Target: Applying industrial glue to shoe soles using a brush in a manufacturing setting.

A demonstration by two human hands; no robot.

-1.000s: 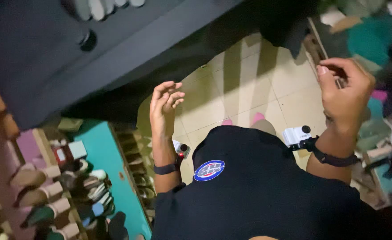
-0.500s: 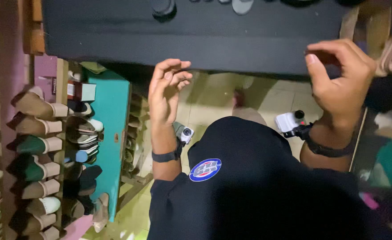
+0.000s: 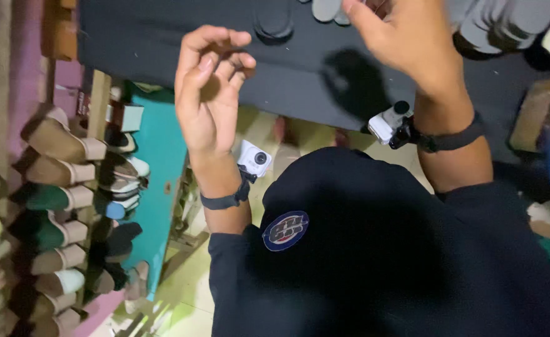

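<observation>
My left hand (image 3: 209, 93) is raised in front of the black tabletop (image 3: 150, 43), fingers loosely curled and apart, with nothing in it. My right hand (image 3: 406, 37) reaches to the top edge of the view beside several grey shoe soles (image 3: 328, 9); its fingertips are cut off by the frame. A dark round sole piece (image 3: 274, 25) lies on the table between the two hands. Each wrist carries a black strap with a small white camera (image 3: 254, 160), (image 3: 388, 122). My dark shirt with a round badge (image 3: 285, 229) fills the lower view.
Shelves on the left hold several rows of heeled shoes (image 3: 57, 200) in beige, green and brown. A teal cabinet (image 3: 159, 168) stands beside them. More soles (image 3: 506, 25) are stacked at the top right. A brown box (image 3: 537, 112) sits at the right, above pale floor tiles (image 3: 188, 287).
Both hands have come up closer over the black table. My right hand moved up to the frame's top edge near the soles, and the view tilted toward the table.
</observation>
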